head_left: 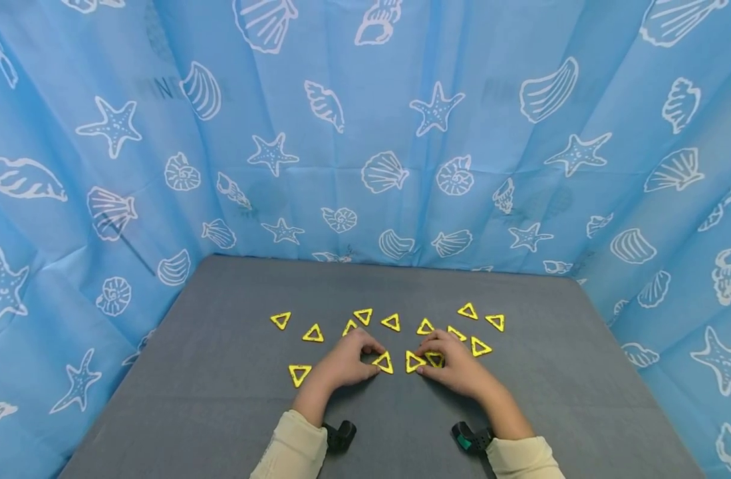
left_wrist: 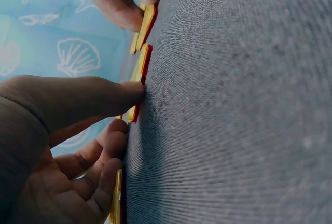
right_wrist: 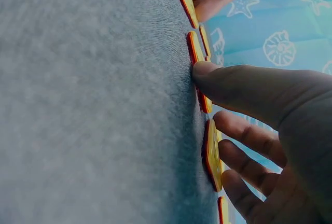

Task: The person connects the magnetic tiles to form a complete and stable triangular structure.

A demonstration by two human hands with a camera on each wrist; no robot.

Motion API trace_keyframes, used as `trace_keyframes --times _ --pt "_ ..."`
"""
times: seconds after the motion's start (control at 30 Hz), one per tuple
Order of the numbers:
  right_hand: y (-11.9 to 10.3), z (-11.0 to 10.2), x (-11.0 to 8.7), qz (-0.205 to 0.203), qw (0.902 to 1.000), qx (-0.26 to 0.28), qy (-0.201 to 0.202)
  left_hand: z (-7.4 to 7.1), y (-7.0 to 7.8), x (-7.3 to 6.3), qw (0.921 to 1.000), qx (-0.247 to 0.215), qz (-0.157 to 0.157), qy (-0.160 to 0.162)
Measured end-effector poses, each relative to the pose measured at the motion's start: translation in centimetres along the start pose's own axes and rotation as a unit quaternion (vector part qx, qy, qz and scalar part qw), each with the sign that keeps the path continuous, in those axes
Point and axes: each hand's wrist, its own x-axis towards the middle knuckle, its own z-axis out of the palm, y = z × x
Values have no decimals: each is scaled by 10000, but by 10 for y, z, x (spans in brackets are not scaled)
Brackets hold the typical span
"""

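My left hand (head_left: 348,359) pinches a yellow open-centred triangle tile (head_left: 389,367) between thumb and fingers, low over the grey table. Facing it, my right hand (head_left: 455,364) has thumb and fingers on another yellow triangle tile (head_left: 408,361); a small gap separates the two. A further tile (head_left: 435,360) lies partly under the right hand's fingers. In the left wrist view, the thumb presses the near edge of the held tile (left_wrist: 145,55), which has a red underside. The right wrist view shows the thumb likewise on its tile (right_wrist: 195,47).
Several more yellow triangle tiles lie scattered behind and beside the hands, such as one at the left (head_left: 299,367) and one at the right (head_left: 497,326). The grey table (head_left: 221,412) is enclosed by a blue shell-print curtain (head_left: 353,153).
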Motion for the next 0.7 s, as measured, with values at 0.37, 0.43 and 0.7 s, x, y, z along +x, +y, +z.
trace_keyframes --times 0.37,0.43,0.7 --pt "-1 3 9 -76 9997 -243 34 1 -1 1 10000 -9 -60 4" --pt "-2 2 10 -184 9994 -300 25 2 -1 2 10000 -12 -79 1" --pt "-11 5 17 -422 9984 -357 -105 1 -2 2 9999 -20 -157 -7"
